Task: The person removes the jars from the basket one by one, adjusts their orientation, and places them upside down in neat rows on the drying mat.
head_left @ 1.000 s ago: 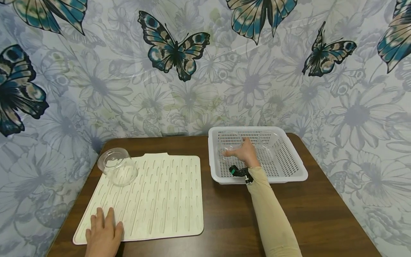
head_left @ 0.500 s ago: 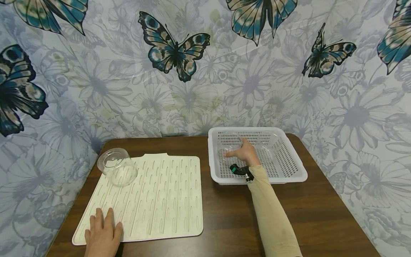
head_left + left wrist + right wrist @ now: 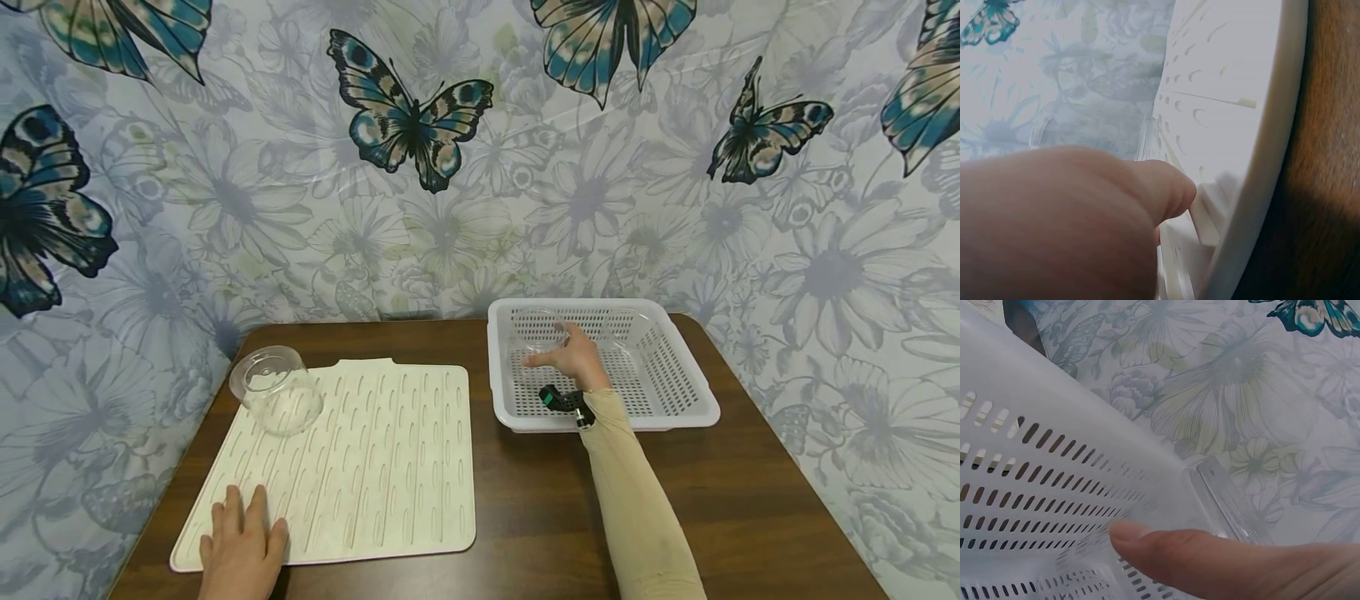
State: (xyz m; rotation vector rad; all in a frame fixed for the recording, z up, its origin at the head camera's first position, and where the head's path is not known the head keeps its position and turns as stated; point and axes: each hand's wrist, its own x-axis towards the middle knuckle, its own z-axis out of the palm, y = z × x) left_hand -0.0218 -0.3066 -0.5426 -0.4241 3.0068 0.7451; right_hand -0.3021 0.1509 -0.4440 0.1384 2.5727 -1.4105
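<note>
No change! My right hand (image 3: 573,356) stayed spread inside the basket (image 3: 667,419), left hand (image 3: 243,554) likewise on the mat (image 3: 405,467) beside it; work seemed paused.

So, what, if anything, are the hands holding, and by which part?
The left hand rests on the mat, holding nothing. Whether the right hand grips anything in the basket cannot be told.

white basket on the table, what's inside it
Inside the white basket are the right hand and at least one clear container, its outline faint. The hand and sleeve cover part of the basket; what lies directly under them cannot be seen.
</note>
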